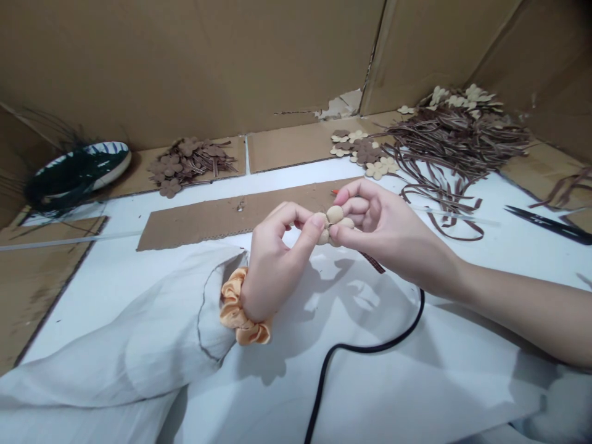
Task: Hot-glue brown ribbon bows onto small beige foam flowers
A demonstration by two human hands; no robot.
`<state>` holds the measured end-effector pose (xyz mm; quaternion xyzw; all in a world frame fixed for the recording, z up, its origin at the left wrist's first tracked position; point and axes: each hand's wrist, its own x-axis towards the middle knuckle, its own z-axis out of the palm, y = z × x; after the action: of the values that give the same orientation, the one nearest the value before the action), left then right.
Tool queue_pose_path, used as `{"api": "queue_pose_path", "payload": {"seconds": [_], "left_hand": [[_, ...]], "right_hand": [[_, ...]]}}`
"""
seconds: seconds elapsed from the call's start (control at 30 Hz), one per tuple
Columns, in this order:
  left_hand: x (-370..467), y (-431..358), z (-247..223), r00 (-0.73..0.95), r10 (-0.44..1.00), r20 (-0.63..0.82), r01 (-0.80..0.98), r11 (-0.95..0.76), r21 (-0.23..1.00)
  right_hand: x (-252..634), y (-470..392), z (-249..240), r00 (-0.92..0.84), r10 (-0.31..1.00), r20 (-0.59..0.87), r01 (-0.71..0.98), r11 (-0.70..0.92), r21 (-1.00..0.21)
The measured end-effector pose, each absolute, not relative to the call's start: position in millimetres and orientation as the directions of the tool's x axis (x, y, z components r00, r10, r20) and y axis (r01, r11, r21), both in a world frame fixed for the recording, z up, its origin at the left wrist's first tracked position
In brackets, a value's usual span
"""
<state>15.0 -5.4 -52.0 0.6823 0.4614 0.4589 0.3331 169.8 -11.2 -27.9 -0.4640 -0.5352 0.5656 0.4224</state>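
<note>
Both hands meet above the white table and hold one beige flower cutout (335,214) between them. My left hand (283,253), with an orange scrunchie (239,308) at its wrist, pinches the flower's left side between thumb and index finger. On the other side, my right hand (383,225) grips the petals with its thumb and fingers. A short brown strip (372,263) sticks out below the right hand; where it attaches is hidden. Something small and red shows by the right index fingertip, too small to name.
A brown cardboard strip (198,223) lies behind the hands. Brown flowers (171,166) are piled at back left, beside a bowl (108,161) of dark green threads. Brown strips (457,139) and beige flowers (476,95) heap at back right, near black tweezers (548,225). A black cord (365,349) crosses in front.
</note>
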Motion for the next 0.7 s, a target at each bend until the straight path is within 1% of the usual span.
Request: {"api": "queue_pose_path", "payload": {"seconds": [0.13, 0.3, 0.47, 0.6, 0.7], "left_hand": [[15.1, -5.8, -51.6, 0.157, 0.938, 0.310, 0.326, -0.346, 0.880], [15.0, -4.7, -51.6, 0.151, 0.927, 0.342, 0.320, -0.374, 0.871], [14.7, -6.1, -51.5, 0.170, 0.927, 0.334, 0.313, -0.373, 0.874], [14.5, -6.9, -51.3, 0.179, 0.920, 0.347, 0.320, -0.388, 0.864], [14.2, -6.1, -51.7, 0.164, 0.924, 0.346, 0.332, -0.382, 0.863]], "right_hand": [[170.2, -10.8, -28.7, -0.226, 0.972, -0.070, 0.015, -0.068, -0.998], [170.7, -10.2, -26.8, -0.253, 0.960, -0.121, 0.035, -0.116, -0.993], [171.3, -9.9, -26.3, -0.226, 0.969, -0.097, 0.045, -0.089, -0.995], [171.8, -9.5, -27.1, -0.248, 0.966, -0.074, 0.027, -0.070, -0.997], [172.5, -9.4, -27.1, -0.256, 0.962, -0.091, 0.049, -0.081, -0.996]]}}
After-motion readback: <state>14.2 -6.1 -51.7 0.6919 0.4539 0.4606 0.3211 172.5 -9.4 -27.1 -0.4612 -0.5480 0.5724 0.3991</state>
